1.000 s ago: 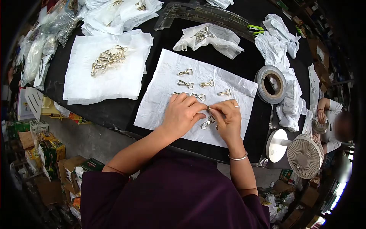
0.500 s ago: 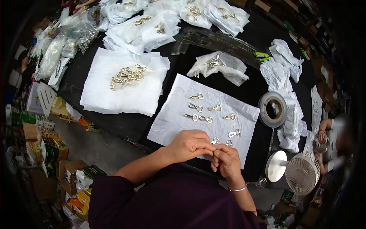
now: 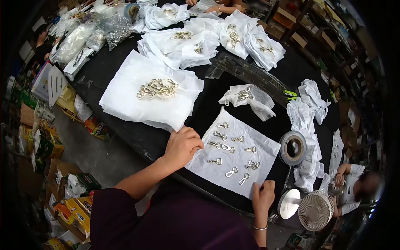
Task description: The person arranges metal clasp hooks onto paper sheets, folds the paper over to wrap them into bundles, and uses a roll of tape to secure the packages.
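Note:
A thin white sheet [image 3: 208,177] lies on the black table with several metal snap hooks [image 3: 228,148] spread over it. My left hand [image 3: 183,146] is at the sheet's left edge, thumb and fingers pinched on it. At the near right corner, my right hand [image 3: 263,198] has its thumb and fingertips closed on the sheet. Just beyond my left hand is a stack of white sheets [image 3: 121,106] bearing a pile of snap hooks [image 3: 158,88]. A crumpled white wrapper [image 3: 262,109] with more hooks sits behind the spread sheet.
A tape roll [image 3: 285,153] and a white fan [image 3: 316,210] stand on the right, beside crumpled white bundles [image 3: 307,166]. White packets of hooks [image 3: 171,48] line the far side. Other people's hands [image 3: 214,9] show at the back; another person [image 3: 350,187] is at right.
My hands, together over the sheet's near edge before, have parted to its left edge and near right corner. Hooks near my fingers now lie on the sheet. The view has shifted.

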Motion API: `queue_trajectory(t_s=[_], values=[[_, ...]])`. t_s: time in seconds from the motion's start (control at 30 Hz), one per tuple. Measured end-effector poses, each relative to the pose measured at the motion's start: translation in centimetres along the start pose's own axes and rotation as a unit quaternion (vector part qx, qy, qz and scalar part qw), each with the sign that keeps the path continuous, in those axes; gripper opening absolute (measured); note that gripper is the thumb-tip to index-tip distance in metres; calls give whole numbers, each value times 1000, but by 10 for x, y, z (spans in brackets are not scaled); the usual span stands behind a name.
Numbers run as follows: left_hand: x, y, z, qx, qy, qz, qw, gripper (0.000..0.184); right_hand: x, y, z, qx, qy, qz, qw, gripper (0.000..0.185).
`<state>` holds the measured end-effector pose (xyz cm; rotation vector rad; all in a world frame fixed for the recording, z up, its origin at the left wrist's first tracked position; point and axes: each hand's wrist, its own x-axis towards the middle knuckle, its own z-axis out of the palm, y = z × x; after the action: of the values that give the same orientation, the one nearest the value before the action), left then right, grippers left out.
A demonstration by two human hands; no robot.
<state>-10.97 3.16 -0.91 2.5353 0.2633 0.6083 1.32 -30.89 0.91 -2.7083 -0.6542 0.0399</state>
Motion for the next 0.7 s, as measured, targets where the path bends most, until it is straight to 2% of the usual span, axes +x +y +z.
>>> queue_trajectory(t_s=[0.07,0.1,0.13,0.17,0.2,0.27,0.3,0.37,0.43,0.47,0.53,0.63,0.7], values=[[17,19,-3,25,83,21,996,14,0,9,20,94,-15,43,995,22],[23,23,-6,22,80,24,996,14,3,15,31,124,-17,59,990,20],[28,26,-9,-72,41,-61,995,19,15,16,38,285,29,102,953,19],[33,27,-11,-165,2,-145,976,25,27,16,43,358,66,119,924,24],[39,27,-13,-197,-34,-186,962,32,39,11,44,429,107,130,888,30],[48,23,-12,-223,-62,-228,946,39,50,-3,45,426,136,114,887,41],[55,15,-4,-231,-111,-209,944,45,57,-14,46,379,163,110,904,50],[63,-12,23,-231,-122,-143,955,54,78,-38,55,317,200,87,923,63],[76,-4,17,-282,-116,-186,934,54,95,-38,59,310,203,57,927,65],[83,-1,14,-307,-111,-207,922,54,102,-31,57,389,126,82,909,62],[88,3,21,-427,-47,-254,867,49,115,-9,57,489,33,105,865,52],[86,3,16,-590,13,-273,760,43,125,-18,38,554,10,78,829,39],[84,0,-2,-652,33,-273,706,41,124,-31,12,580,-19,66,811,31]])
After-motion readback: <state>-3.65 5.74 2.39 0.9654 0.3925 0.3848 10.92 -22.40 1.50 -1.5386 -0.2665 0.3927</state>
